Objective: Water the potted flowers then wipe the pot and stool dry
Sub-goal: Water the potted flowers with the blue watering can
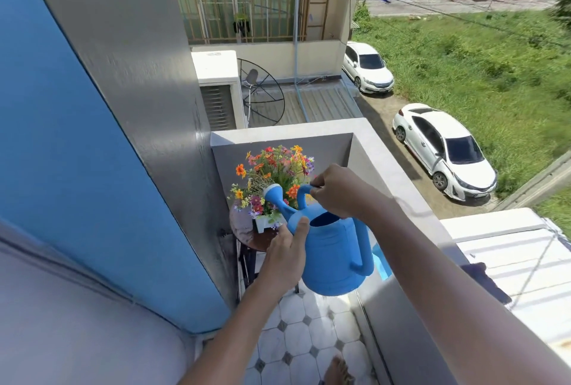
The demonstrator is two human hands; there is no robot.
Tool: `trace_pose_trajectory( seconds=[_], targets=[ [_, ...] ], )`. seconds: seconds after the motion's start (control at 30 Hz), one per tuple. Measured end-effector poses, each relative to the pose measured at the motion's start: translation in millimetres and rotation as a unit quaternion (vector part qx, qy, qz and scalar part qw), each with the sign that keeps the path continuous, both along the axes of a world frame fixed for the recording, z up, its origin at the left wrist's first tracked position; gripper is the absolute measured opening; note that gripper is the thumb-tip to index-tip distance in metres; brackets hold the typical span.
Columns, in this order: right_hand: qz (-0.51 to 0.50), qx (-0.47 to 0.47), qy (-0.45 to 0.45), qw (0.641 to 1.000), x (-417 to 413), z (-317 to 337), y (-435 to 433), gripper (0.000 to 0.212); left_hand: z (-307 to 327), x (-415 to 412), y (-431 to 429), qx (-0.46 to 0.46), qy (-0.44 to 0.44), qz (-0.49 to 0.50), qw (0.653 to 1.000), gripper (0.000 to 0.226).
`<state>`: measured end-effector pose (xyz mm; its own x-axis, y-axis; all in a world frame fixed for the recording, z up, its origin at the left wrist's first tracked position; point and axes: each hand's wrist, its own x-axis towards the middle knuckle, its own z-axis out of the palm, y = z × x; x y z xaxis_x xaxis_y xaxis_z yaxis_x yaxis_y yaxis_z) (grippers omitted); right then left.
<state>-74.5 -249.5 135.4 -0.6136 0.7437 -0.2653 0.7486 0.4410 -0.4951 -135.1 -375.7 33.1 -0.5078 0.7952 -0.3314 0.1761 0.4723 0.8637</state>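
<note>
A blue watering can (333, 256) hangs in the air over the balcony, tilted with its white-tipped spout (273, 191) pointing into the flowers. My right hand (338, 191) grips its top handle. My left hand (285, 250) holds the can's side near the base of the spout. The flowers (273, 174), orange, red, yellow and purple, stand in a small white pot (262, 224). The pot rests on a round dark stool (244, 225) in the balcony's far corner. No water stream is visible at the spout.
A blue and grey wall (108, 168) runs along the left. The grey balcony parapet (386, 174) closes the right and far sides. White tiled floor (309, 332) lies below, with my bare foot (338, 372) at the bottom. Two white cars are parked far below.
</note>
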Motion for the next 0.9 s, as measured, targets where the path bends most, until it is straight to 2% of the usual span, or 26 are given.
trace_pose_trajectory(
  seconds=[0.37,0.6,0.8,0.9],
  targets=[
    [-0.031,-0.008,-0.002,0.999,16,-7,-6,0.027,-2,16,-8,-0.008,-0.002,-0.020,1.000,0.060],
    [-0.082,-0.008,-0.012,0.996,37,-2,6,0.029,0,31,14,0.030,-0.010,-0.062,0.998,0.076],
    [-0.115,-0.014,-0.022,0.993,49,-2,15,0.030,3,40,27,0.018,-0.024,-0.084,0.996,0.071],
    [-0.123,-0.013,-0.017,0.992,52,-3,18,0.031,2,39,34,0.008,-0.004,-0.104,0.995,0.068]
  ],
)
